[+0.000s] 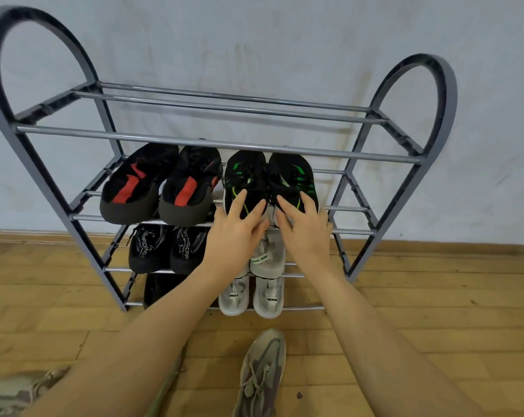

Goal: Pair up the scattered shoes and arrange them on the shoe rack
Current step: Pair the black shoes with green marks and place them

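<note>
A grey tube shoe rack is seen against the wall, w/ the top tier bare. On the second tier, at approx. 9 o'clock of the hands, a black-and-red pair is set side by side. Just right of it the black-and-green pair is held: the left hand is laid on the heel of the left green shoe, fingers spread and lightly curled over its collar, while the right hand is curled over the heel of the right green shoe. Both shoes lie at 12 o'clock from the grips, long axes run from 6 to 12 o'clock, toes toward the wall, inner edges touching. Each hand is nearest its own shoe, so the coming move is judged to be a straight push or a small squaring-up along that axis, then release. Whether the soles are fully seated on the rear tubes cannot be told; the toes are cut off by the front bar of the top tier. Lower down, a black printed pair and white pairs are partly hidden behind the forearms, and the lowest-left shoe is too dark to make out. At 6 o'clock a worn beige trainer is seen on the wood floor.
</note>
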Available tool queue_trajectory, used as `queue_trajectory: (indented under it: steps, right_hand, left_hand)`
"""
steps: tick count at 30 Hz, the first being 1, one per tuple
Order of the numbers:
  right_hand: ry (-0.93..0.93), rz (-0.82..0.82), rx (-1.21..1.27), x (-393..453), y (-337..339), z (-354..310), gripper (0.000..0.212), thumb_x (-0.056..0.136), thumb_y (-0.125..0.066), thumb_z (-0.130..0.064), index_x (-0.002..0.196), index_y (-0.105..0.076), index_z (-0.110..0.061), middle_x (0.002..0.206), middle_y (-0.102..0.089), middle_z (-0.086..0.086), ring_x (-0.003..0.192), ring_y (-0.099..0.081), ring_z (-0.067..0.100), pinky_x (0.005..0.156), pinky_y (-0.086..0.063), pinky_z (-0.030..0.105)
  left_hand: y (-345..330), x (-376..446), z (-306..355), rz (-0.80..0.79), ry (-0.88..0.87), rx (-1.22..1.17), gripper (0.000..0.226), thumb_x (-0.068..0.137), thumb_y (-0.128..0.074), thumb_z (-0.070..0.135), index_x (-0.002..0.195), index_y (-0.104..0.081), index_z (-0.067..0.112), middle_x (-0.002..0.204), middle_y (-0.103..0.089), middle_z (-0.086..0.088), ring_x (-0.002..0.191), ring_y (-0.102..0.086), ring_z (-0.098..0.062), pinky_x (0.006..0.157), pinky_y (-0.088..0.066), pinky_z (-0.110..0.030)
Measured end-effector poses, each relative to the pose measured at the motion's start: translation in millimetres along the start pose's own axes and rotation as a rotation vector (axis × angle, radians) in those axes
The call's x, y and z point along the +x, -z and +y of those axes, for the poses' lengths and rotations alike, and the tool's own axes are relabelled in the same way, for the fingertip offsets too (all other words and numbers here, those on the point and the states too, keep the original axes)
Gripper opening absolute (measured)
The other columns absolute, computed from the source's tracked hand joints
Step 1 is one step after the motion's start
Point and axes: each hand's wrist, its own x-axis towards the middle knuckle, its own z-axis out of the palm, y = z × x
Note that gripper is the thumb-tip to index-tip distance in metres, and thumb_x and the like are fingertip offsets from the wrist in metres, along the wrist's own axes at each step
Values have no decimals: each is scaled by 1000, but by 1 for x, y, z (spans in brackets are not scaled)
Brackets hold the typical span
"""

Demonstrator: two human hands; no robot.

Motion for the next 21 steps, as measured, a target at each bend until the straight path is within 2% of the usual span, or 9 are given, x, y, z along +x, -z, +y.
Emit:
queue_trajectory:
  steps: [2, 6, 8, 10, 12, 15, 18, 21]
  right_hand:
    - [-5, -9, -12, -1, -1, 1, 37, 96, -41, -46, 131, -48, -45, 150, -31, 5, 130, -30, 41, 102, -27, 57]
    - [-4, -34, -41, -3, 1, 1, 38, 96, -37, -48, 134, -43, -47, 153, -25, 4, 130, -29, 41, 104, -24, 57]
    - [-5, -77, -60, -4, 4, 1, 40, 96, -34, -49, 136, -38, -49, 155, -19, 4, 133, -25, 41, 106, -19, 55]
    - [-4, -108, -56, -8, 9, 0, 41, 97, -32, -47, 138, -33, -48, 157, -13, 5, 137, -18, 41, 109, -13, 54]
    - [-8, -100, -37, -18, 15, -3, 42, 99, -32, -43, 141, -30, -45, 158, -8, 8, 140, -9, 40, 111, -7, 53]
    - [-23, -36, -10, -38, 23, -13, 44, 99, -36, -36, 142, -32, -39, 157, -12, 8, 142, -7, 36, 111, -6, 50]
    - [21, 26, 50, -59, 27, -25, 42, 98, -41, -31, 139, -41, -33, 153, -26, 7, 140, -16, 31, 109, -11, 45]
    - [82, 49, 76, -76, 26, -39, 38, 96, -44, -31, 134, -50, -27, 145, -38, 4, 134, -27, 27, 105, -15, 40]
  left_hand:
    - [-2, -2, -1, -8, 35, 2, 48, 88, -41, 42, 125, -58, 16, 132, -47, -28, 93, -55, -53, 55, -53, -46]
    - [-3, -6, 2, -30, 36, 50, 58, 88, -35, 37, 132, -47, 2, 135, -35, -40, 110, -44, -60, 86, -43, -61]
    - [0, -6, 4, -72, 34, 75, 56, 92, -38, 36, 139, -38, 6, 142, -26, -37, 117, -37, -60, 92, -39, -61]
    - [3, -6, 4, -134, 82, 84, 56, 95, -43, 35, 145, -27, 16, 151, -16, -27, 128, -26, -56, 98, -34, -58]
    - [10, -10, 5, -125, 81, 98, 56, 95, -47, 32, 145, -28, 15, 151, -20, -25, 131, -24, -51, 103, -31, -56]
    - [28, -25, 5, -110, 41, 122, 52, 91, -48, 30, 138, -41, 9, 140, -38, -29, 127, -35, -49, 100, -35, -55]
    - [48, -43, 1, -127, 15, 148, 51, 88, -41, 33, 130, -51, 7, 129, -50, -28, 117, -47, -47, 92, -44, -53]
    - [63, -58, -3, -119, -10, 169, 43, 87, -53, 25, 126, -54, 7, 127, -54, -25, 116, -49, -45, 87, -46, -54]
